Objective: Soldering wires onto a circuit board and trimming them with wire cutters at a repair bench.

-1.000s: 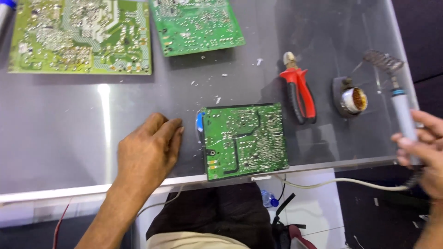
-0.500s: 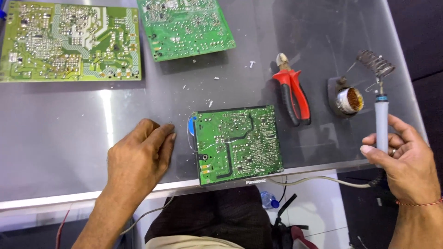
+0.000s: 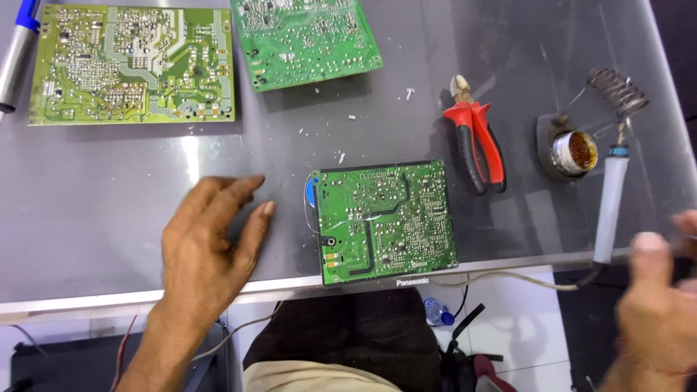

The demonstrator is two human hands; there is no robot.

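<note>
Left hand [image 3: 207,243]: flat on the grey table [image 3: 109,181], fingers spread, holding nothing, just left of the small board [image 3: 385,218]
Right hand [image 3: 657,305]: blurred, open and empty, just right of the iron's handle
Iron [image 3: 608,210]: tip in the coil stand [image 3: 617,91] (cord trailing off the table edge)
Cutters [image 3: 475,138]: between board and stand

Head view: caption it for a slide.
Left hand flat beside a green circuit board; soldering iron parked in its stand.

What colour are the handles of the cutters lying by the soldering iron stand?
Red with black inner edges, on the cutters, seen in the head view.
</note>
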